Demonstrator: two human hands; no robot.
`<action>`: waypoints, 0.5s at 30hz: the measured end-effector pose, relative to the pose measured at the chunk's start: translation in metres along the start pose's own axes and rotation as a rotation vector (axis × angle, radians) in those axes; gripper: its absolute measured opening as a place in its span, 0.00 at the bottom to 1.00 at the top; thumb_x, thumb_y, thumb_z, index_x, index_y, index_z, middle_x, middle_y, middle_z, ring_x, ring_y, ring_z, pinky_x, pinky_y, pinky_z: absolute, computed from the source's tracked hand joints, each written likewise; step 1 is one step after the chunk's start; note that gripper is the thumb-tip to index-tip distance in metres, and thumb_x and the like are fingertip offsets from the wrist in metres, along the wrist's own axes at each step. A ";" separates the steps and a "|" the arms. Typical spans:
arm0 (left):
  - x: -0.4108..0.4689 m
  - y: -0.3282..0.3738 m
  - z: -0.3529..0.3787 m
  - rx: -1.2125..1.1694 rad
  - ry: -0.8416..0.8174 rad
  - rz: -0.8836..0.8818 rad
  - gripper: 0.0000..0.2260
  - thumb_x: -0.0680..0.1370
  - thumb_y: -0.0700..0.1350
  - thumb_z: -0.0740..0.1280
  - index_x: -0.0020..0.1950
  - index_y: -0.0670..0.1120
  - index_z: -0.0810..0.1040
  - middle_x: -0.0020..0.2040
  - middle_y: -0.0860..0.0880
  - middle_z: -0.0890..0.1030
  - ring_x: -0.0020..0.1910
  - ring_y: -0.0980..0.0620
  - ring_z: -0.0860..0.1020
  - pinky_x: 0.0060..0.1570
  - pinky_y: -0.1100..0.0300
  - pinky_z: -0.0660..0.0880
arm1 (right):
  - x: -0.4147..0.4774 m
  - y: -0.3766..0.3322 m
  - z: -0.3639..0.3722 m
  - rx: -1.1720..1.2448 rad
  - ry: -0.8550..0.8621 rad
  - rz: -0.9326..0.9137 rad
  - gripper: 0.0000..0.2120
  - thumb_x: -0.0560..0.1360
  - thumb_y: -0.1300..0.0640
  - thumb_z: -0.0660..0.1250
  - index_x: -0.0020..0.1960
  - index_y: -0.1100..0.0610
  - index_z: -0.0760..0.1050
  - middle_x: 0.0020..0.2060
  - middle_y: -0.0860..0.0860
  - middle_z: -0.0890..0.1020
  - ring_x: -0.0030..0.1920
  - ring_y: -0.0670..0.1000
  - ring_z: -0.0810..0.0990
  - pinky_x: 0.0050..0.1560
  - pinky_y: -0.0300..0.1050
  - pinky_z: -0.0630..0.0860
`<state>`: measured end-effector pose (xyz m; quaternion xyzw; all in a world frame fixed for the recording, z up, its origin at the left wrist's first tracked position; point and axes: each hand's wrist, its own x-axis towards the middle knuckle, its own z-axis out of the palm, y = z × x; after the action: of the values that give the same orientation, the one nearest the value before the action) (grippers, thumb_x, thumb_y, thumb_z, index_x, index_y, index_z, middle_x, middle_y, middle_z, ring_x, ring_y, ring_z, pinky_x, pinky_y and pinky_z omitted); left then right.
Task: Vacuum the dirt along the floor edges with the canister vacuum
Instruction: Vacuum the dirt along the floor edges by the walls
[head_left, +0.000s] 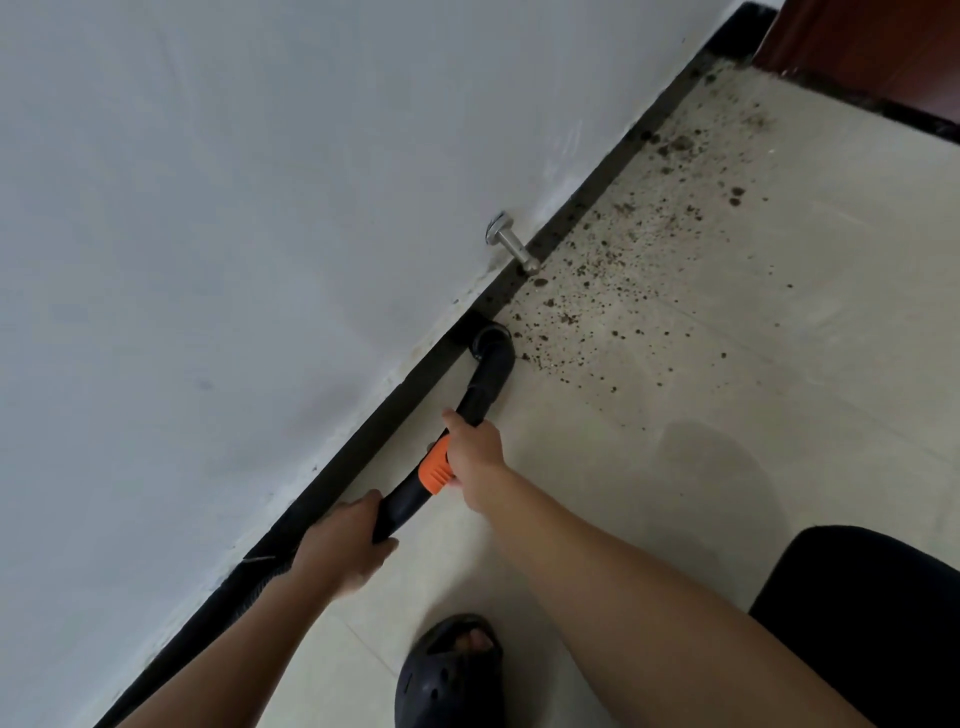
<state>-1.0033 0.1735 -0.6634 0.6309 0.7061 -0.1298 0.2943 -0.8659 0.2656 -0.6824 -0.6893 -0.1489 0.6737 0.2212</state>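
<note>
A black vacuum wand (485, 384) with an orange collar (435, 465) points at the black baseboard (597, 192), its round nozzle (491, 338) at the floor edge. My right hand (475, 447) grips the wand just above the orange collar. My left hand (345, 545) holds the wand's lower black part, where the ribbed hose (249, 592) runs back along the wall. Dark dirt crumbs (613, 260) lie scattered on the pale floor tiles beyond the nozzle, thickest near the baseboard toward the far corner.
A metal door stop (511, 244) sticks out of the white wall just past the nozzle. A dark wooden door frame (862, 52) closes the far corner. My foot in a dark sandal (449, 670) stands below, and my dark-clothed leg (872, 613) at the right.
</note>
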 end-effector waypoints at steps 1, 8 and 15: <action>0.008 0.006 -0.003 -0.013 0.007 0.003 0.10 0.75 0.53 0.65 0.51 0.51 0.67 0.43 0.51 0.77 0.41 0.51 0.76 0.36 0.57 0.70 | 0.006 -0.007 -0.002 0.002 0.014 -0.016 0.21 0.76 0.42 0.68 0.61 0.55 0.71 0.54 0.57 0.83 0.54 0.58 0.82 0.62 0.59 0.77; 0.026 0.031 -0.014 -0.045 0.054 0.035 0.10 0.75 0.51 0.65 0.53 0.50 0.68 0.43 0.50 0.78 0.41 0.49 0.76 0.36 0.57 0.69 | 0.022 -0.033 -0.015 0.013 0.107 -0.115 0.18 0.76 0.44 0.67 0.55 0.58 0.74 0.46 0.57 0.84 0.48 0.59 0.84 0.57 0.57 0.79; -0.041 -0.035 0.015 -0.101 -0.079 -0.168 0.10 0.68 0.46 0.67 0.47 0.52 0.70 0.38 0.53 0.77 0.38 0.54 0.76 0.33 0.60 0.69 | -0.033 0.050 0.025 -0.122 -0.044 -0.062 0.20 0.77 0.43 0.67 0.62 0.55 0.71 0.51 0.54 0.82 0.51 0.54 0.83 0.57 0.51 0.79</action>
<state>-1.0322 0.1260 -0.6581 0.5482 0.7500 -0.1431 0.3413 -0.8968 0.2084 -0.6789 -0.6816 -0.2155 0.6711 0.1962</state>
